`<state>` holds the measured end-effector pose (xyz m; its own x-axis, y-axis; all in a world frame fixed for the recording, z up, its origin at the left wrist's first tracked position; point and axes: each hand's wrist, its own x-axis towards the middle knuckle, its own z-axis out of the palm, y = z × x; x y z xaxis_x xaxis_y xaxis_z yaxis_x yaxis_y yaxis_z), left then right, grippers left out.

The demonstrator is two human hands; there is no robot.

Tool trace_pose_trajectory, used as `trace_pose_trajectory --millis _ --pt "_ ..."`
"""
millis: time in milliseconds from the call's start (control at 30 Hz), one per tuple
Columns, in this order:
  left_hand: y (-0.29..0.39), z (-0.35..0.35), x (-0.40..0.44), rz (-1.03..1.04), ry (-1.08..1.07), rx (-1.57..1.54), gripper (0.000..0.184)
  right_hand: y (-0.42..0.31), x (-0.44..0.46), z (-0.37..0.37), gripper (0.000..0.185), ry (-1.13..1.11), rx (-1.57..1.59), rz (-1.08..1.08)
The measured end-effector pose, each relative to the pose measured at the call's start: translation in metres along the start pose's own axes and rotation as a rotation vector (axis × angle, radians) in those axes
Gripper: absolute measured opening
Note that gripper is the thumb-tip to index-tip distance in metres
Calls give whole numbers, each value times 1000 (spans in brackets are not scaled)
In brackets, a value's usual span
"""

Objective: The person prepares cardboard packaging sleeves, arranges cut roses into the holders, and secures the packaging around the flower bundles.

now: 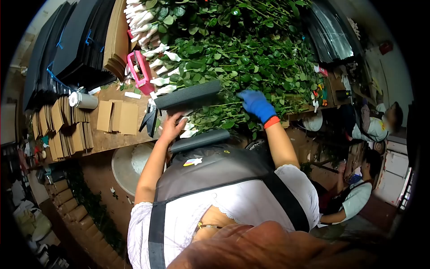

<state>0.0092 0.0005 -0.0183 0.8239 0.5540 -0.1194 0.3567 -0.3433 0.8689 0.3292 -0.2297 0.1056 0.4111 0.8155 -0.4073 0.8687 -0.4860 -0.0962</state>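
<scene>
Left hand point(172, 128) curled beside white-sleeved bud point(189, 133); right hand point(258, 106) palm-down over stems point(227, 107); grips unclear.

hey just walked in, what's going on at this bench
Someone in a dark apron is handling leafy flower stems. The bare left hand is at the white-wrapped flower heads, and the blue-gloved right hand is over the stems farther along. Dark ribbed panels flank this bunch, one on the far side and one near the apron; whether they join underneath is hidden. A big pile of similar stems lies beyond.
</scene>
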Motion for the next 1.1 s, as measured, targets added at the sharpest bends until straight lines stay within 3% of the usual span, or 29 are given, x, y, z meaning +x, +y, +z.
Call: trace_pose_trajectory --millis 100,200,300,333,367,433,500,633,700,767,833,900,1000,1067,1100 --pt "18 -3 -2 98 14 97 35 3 33 -16 33 420 242 82" --pt "16 -6 1 125 -34 152 37 -4 63 -8 27 762 -143 -4" --pt "33 -10 0 357 72 265 35 12 84 1 32 479 48 48" --pt "35 -12 -1 90 -108 105 34 8 78 -20 32 548 122 73" --pt "39 -13 -4 95 -81 149 34 14 75 -25 36 899 97 -54" --pt "50 -13 -6 103 -30 239 35 -5 38 -82 40 1061 135 -95" --pt "50 -10 -10 115 45 316 37 28 41 -66 44 937 305 -117" --pt "39 -5 -8 115 115 266 35 29 -21 -102 45 963 260 -220" --pt "35 -7 -5 -7 14 230 35 23 -40 -100 52 811 295 -400" --pt "34 -5 -5 -17 73 61 34 22 -41 -65 55 678 267 -433" --pt "-3 7 -1 156 72 208 31 28 -30 -15 55 658 193 -384" --pt "36 1 -4 73 189 89 29 36 -9 32 52 568 78 -292" --pt "6 14 4 -11 274 100 31 5 -2 17 52 298 -207 -3" --pt "9 13 4 -143 205 96 43 -21 -15 -13 49 300 -286 -16" --pt "15 11 3 -115 233 108 42 -35 -22 -34 48 304 -327 -16"
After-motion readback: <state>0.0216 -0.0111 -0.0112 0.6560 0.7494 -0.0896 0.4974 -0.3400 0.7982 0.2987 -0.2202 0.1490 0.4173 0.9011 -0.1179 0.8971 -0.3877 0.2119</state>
